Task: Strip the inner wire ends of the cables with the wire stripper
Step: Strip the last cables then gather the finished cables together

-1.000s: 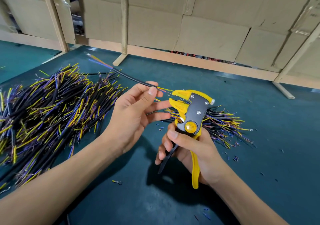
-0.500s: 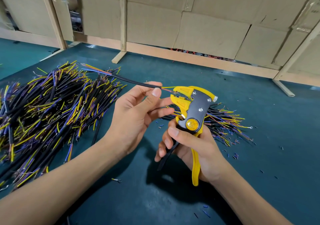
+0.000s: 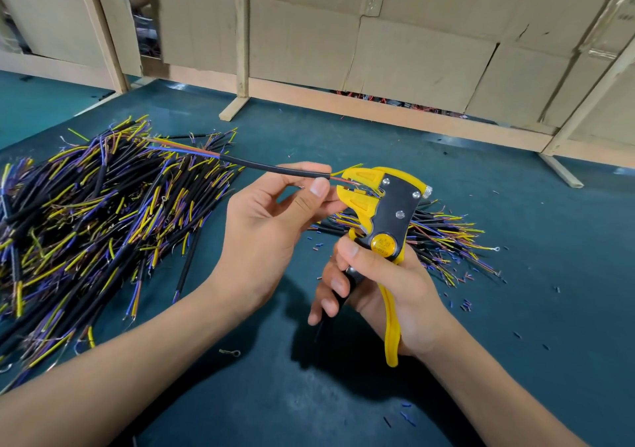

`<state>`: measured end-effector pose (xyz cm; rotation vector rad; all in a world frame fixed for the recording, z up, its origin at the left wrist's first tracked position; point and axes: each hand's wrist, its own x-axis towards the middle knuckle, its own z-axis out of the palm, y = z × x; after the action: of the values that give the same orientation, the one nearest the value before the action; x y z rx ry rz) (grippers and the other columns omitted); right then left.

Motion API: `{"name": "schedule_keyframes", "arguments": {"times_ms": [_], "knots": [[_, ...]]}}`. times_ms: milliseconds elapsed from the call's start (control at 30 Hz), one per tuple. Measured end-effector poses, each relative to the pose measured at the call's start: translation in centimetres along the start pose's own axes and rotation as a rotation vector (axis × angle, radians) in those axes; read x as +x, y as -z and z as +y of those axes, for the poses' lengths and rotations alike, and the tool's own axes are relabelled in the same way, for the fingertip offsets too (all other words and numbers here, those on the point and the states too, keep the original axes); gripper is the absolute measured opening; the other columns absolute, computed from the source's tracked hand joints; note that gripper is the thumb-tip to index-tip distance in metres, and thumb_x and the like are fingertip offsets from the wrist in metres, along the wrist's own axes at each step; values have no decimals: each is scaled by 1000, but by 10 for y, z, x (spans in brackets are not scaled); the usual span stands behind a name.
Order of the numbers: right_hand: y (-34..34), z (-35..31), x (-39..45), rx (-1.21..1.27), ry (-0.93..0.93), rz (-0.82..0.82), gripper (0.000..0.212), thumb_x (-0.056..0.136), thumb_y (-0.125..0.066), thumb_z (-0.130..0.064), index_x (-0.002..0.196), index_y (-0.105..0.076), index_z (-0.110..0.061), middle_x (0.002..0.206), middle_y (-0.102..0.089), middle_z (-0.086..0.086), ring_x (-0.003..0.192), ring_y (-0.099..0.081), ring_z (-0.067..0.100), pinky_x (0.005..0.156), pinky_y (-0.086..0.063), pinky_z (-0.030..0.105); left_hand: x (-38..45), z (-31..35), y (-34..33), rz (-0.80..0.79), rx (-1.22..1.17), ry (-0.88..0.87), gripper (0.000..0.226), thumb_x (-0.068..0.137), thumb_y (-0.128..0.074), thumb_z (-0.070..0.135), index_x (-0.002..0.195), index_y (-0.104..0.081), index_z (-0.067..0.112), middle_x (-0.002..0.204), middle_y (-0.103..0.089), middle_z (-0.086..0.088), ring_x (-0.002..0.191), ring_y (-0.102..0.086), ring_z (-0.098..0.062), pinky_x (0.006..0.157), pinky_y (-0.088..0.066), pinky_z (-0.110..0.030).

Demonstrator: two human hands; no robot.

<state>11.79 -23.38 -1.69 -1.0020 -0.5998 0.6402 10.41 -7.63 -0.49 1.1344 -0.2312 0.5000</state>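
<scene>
**Thin wire fed into the stripper's jaws**

A big pile of cables (image 3: 96, 213) with yellow and blue ends sprawls at the left of the teal felt table (image 3: 515, 326). The left hand (image 3: 271, 230) pinches a black cable (image 3: 275, 168) between thumb and fingers, one reddish inner wire reaching into the jaws of the yellow-and-black wire stripper (image 3: 381, 219). The right hand (image 3: 385, 292) curls round its handles. A smaller cable heap (image 3: 446, 240) lies behind the tool. Cardboard panels (image 3: 412, 51) wall off the back.

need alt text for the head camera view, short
A person's left hand pinches a black cable, feeding its inner wires into a yellow wire stripper gripped by the right hand. Piles of cables lie on the teal table.
</scene>
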Motion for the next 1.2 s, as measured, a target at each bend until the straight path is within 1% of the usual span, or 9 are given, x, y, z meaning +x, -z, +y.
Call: {"name": "schedule_keyframes", "arguments": {"times_ms": [100, 267, 500, 600, 733, 833, 967, 1100, 1200], "knots": [[-1, -1, 0, 1, -11, 32, 27, 96, -62, -21, 74, -57, -6, 63, -47, 11, 54, -53, 28, 61, -54, 48, -1, -1, 0, 5, -2, 10, 12, 91, -69, 17, 100, -75, 21, 92, -74, -3, 85, -74, -25, 82, -57, -31], [-2, 0, 0, 19, -16, 52, 29, 95, -63, -22, 72, -55, -6, 59, -43, 11, 49, -50, 25, 57, -53, 44, -2, -1, -2, 13, -26, 37, 10, 90, -72, 16, 98, -76, 19, 90, -75, -2, 84, -75, -24, 81, -58, -28], [1, 5, 2, 9, -2, 51, 28, 96, -65, -21, 77, -56, -3, 63, -48, 13, 54, -52, 29, 60, -53, 48, -4, -2, -4, 66, -50, 60, 16, 83, -72, 18, 96, -74, 10, 93, -74, -3, 81, -74, -23, 79, -58, -27], [2, 5, 3, 11, -16, 46, 29, 94, -70, -25, 78, -58, -4, 64, -48, 12, 55, -53, 29, 61, -53, 49, -4, -2, -4, 65, -57, 65, 9, 86, -70, 13, 94, -75, 12, 89, -74, -5, 81, -74, -24, 80, -57, -27], [0, 4, 3, 15, -32, 49, 25, 96, -64, -20, 77, -59, -4, 63, -47, 13, 55, -53, 30, 62, -54, 49, -5, 0, -5, 67, -56, 71, 14, 89, -66, 6, 88, -76, 16, 86, -74, -3, 78, -74, -24, 78, -57, -25], [-2, 2, 1, 16, -40, 69, 27, 94, -64, -20, 72, -57, -5, 59, -44, 11, 49, -50, 27, 57, -53, 45, -5, 0, -6, 69, -60, 73, 8, 86, -67, 11, 89, -75, 12, 88, -74, -3, 77, -74, -23, 77, -57, -25], [-5, 0, 1, 0, -67, 97, 30, 90, -67, -23, 68, -54, -8, 54, -40, 10, 42, -46, 23, 51, -52, 41, -3, 0, -5, 93, -66, 72, 8, 84, -67, 11, 86, -73, 6, 100, -71, -3, 77, -73, -24, 77, -57, -26], [-5, 1, 0, 1, -81, 117, 31, 88, -69, -25, 67, -54, -8, 53, -39, 10, 41, -45, 23, 50, -51, 40, -3, 0, -6, 104, -57, 80, 8, 83, -67, 11, 85, -73, 6, 99, -72, 0, 77, -74, -23, 76, -57, -26], [-5, 5, 1, 7, -64, 120, 30, 88, -69, -23, 67, -55, -7, 55, -41, 10, 43, -46, 24, 51, -51, 41, -5, -1, -7, 121, -61, 95, 8, 83, -67, 11, 82, -75, 9, 102, -71, -4, 77, -74, -24, 77, -57, -26]]}}
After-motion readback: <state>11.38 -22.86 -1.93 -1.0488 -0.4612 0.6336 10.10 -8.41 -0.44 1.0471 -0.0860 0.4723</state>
